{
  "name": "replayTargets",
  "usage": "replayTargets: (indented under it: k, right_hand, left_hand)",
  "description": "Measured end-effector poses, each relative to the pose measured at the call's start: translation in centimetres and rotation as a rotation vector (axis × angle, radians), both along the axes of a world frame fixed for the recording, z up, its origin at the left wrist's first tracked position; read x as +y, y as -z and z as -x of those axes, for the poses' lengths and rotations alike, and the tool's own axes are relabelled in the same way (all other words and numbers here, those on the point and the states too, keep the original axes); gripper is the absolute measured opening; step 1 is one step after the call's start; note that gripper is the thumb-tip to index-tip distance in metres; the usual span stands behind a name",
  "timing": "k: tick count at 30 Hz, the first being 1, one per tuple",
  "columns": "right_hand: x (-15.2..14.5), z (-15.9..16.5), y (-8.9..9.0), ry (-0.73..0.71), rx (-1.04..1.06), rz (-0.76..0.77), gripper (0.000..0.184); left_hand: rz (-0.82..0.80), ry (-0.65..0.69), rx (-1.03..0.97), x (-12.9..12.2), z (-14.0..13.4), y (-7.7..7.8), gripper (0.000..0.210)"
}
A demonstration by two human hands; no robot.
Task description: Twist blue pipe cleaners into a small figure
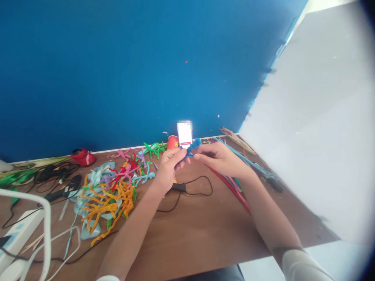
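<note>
A twisted blue pipe cleaner is held up between my two hands, above the middle of the table. My left hand is closed, its thumb pressing the blue piece against the fingers. From the other side, my right hand pinches the same piece between thumb and fingertips. Right behind it a phone with a lit white screen leans upright, beside a red paper cup. Below my left hand lies a black-handled tool with a looped cord, its front partly hidden.
On the left lie orange pipe-cleaner shapes, pink and red figures, green ones and pale blue ribbon. A white power strip and cables sit far left. Loose red stems and blue stems lie right. A blue wall stands behind.
</note>
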State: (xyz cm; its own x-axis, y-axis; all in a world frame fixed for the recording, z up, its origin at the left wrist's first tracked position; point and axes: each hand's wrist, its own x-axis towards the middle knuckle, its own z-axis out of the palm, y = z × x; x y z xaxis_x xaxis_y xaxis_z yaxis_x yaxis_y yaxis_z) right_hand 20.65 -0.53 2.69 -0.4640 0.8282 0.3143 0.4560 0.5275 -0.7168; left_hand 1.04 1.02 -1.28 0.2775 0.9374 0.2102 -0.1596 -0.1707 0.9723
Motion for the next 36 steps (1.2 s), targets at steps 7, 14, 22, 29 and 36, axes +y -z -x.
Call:
replayTargets:
  k: [7, 14, 22, 29, 36]
  right_hand:
    - [0.9, -1.3, -0.3, -0.154, 0.112, 0.107, 0.018]
    - [0.1, -1.1, -0.6, 0.031, -0.017, 0.009, 0.015]
    - [-1.5, 0.6, -0.6, 0.205, -0.221, -0.268, 0.015]
    - [-2.2, 1.3, -0.2, 0.227, -0.193, -0.267, 0.018]
    - [-1.7, 1.4, -0.1, 0.215, -0.098, -0.219, 0.02]
  left_hand:
    - [-0.057, 0.522, 0.398, 0.0, 1.9, -1.8, 0.042]
    - [-0.173, 0.354, 0.582, 0.0, 1.8, -2.6, 0.038]
    - [-0.137, 0.213, 0.466, -0.1, 0.9, -1.5, 0.015]
    - [-0.064, 0.117, 0.207, 0.4, 0.3, -0.7, 0.027]
    - [-0.16, 0.1, 0.314, 0.7, 0.4, -0.7, 0.018]
